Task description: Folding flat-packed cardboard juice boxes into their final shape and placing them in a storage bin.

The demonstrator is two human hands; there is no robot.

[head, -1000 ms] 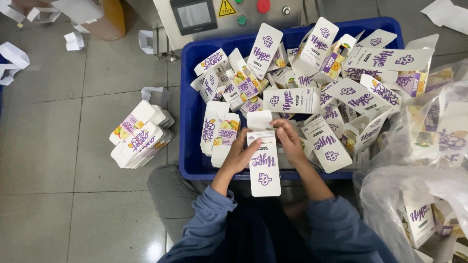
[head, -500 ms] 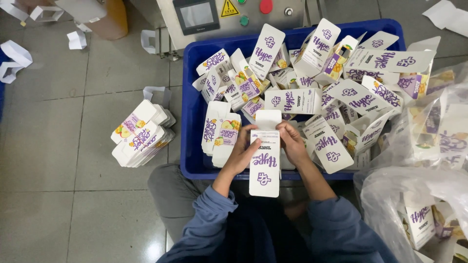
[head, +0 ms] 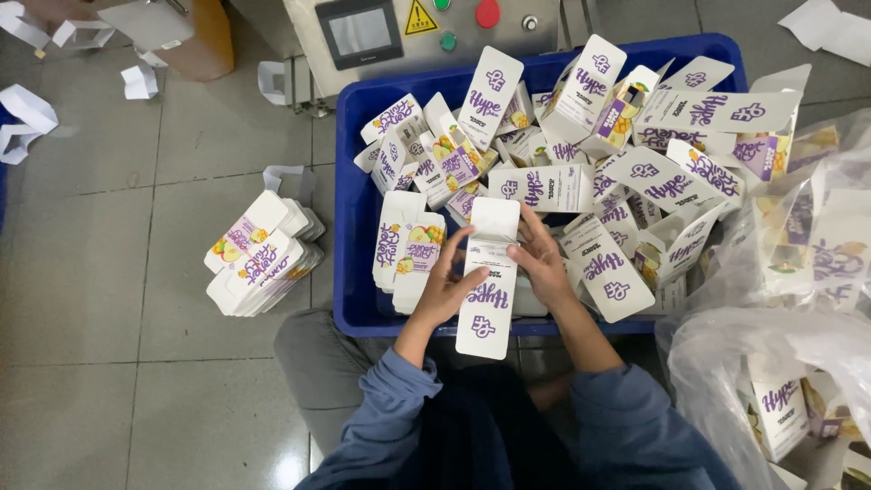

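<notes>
Both hands hold one white carton (head: 488,289) with purple lettering, upright over the near rim of the blue crate (head: 356,299). The left hand (head: 446,286) grips its left edge, fingers curled around it; the right hand (head: 542,259) clasps the right edge near the open top flap. The crate is heaped with similar folded cartons (head: 662,186). A stack of flat cartons (head: 260,259) lies on the grey tiled floor (head: 100,299) to the left, clear plastic bags (head: 798,336) to the right.

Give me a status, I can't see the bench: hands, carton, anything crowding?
Left hand and right hand both grip one white carton. Held over blue bin's front edge. Loose cartons crowd close behind.
</notes>
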